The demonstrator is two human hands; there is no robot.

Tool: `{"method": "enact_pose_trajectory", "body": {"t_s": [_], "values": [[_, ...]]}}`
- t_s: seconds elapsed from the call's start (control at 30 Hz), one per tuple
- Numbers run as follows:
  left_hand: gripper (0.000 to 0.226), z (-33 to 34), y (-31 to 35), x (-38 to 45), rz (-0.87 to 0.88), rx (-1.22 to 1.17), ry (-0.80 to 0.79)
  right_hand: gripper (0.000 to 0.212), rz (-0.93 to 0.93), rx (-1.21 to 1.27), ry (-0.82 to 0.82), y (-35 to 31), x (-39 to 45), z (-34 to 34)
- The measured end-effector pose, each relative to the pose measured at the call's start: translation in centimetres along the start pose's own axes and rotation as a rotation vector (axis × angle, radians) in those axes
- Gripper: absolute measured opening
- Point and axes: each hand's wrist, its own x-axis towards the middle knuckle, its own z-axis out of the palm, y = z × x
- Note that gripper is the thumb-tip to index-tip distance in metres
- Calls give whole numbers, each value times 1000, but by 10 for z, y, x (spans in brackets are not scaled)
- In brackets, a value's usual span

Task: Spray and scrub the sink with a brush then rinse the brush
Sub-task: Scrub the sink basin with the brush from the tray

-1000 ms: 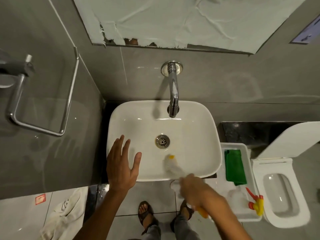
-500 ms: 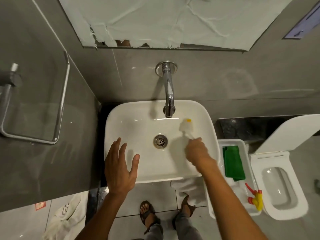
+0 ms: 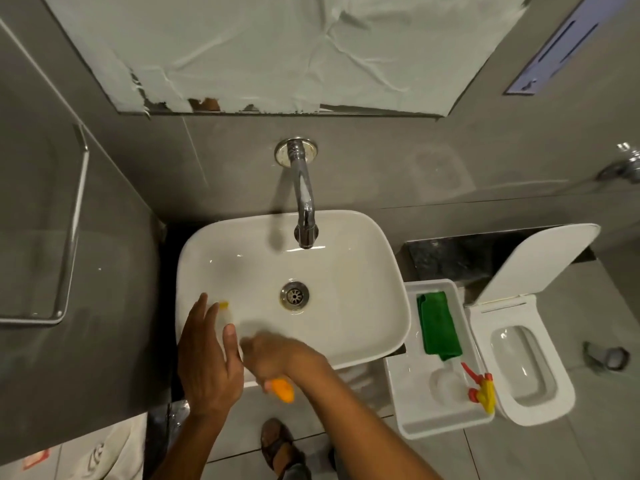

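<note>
A grey-tiled bathroom is surrounding a white rounded-rectangle sink (image 3: 363,271) with a steel drain (image 3: 294,295) and a chrome tap (image 3: 304,202) arching over its back edge. The right hand (image 3: 280,355) is wrapping closed around the brush (image 3: 282,389), whose orange handle end is sticking out below the fist; the blurred pale head with a yellow tip is lying in the basin's front-left corner. The left hand (image 3: 207,362) is resting spread, fingers apart, on the front-left rim. To the right, a white tray (image 3: 415,427) is holding a green cloth (image 3: 438,327) and a spray bottle (image 3: 460,382).
</note>
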Motion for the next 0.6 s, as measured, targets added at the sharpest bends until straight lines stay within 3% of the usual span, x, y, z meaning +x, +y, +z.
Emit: {"method": "enact_pose_trajectory", "body": {"t_s": [0.17,0.27,0.33,0.47,0.6], "values": [[55,2,-1,-1,-7,-7,53,44,94,144,465,-10,41,-19],[54,0,-4,-1,7,-5,61,48,168,167,625,21,34,-44],[58,-1,-3,-2,-3,-16,49,47,285,97,620,56,13,-59],[63,0,-3,-5,-30,-37,42,42,423,-186,426,118,-47,-62],[63,2,-5,-5,-26,-50,60,41,326,-253,232,122,-86,-27]]}}
